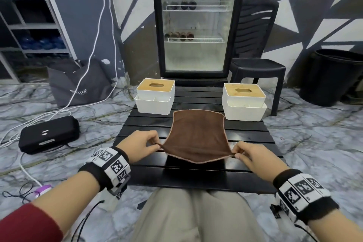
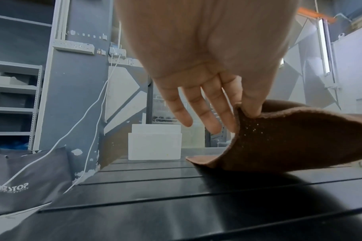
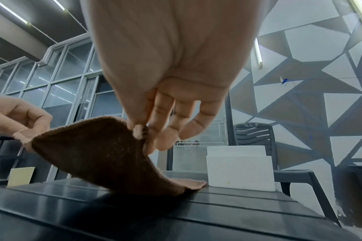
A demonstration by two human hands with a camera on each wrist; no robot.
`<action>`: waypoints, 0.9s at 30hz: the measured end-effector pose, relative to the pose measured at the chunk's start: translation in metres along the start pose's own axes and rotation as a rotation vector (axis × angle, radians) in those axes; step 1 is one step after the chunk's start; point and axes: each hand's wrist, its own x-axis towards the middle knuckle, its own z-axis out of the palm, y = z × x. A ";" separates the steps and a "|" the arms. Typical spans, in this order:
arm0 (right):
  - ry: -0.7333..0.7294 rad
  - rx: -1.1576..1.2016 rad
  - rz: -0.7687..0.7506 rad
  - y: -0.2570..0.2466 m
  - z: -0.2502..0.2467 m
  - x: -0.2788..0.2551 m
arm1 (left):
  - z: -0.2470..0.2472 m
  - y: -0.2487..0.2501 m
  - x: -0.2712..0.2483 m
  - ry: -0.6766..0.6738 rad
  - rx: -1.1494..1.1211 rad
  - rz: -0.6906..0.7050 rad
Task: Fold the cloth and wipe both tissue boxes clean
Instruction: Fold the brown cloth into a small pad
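Observation:
A brown cloth [image 1: 197, 134] with a pale hem lies on the black slatted table [image 1: 196, 175]. Its near edge is lifted off the slats while its far edge rests flat. My left hand [image 1: 144, 144] pinches the near left corner, and my right hand [image 1: 248, 155] pinches the near right corner. The left wrist view has thumb and forefinger on the cloth [image 2: 289, 138], other fingers [image 2: 184, 114] straight. The right wrist view shows the same pinch on the cloth [image 3: 106, 151]. Two white tissue boxes with wooden lids stand at the far left [image 1: 155, 95] and far right [image 1: 244, 101].
A glass-door fridge [image 1: 196, 21] stands behind the table. A black plastic stool [image 1: 257, 70] and a black bin [image 1: 334, 76] are at the right. On the floor to the left lie a grey bag [image 1: 78, 84], a black case [image 1: 49, 133] and white cables.

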 end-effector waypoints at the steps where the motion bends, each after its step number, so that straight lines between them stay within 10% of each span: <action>1: 0.003 0.007 0.001 -0.003 -0.004 -0.003 | -0.003 0.003 -0.002 0.007 -0.005 0.003; 13: -0.053 0.125 -0.010 -0.023 -0.050 -0.020 | -0.031 0.020 -0.016 -0.192 -0.271 -0.022; 27: 0.004 0.039 0.141 0.046 -0.007 0.108 | 0.019 -0.028 0.104 -0.079 -0.078 -0.223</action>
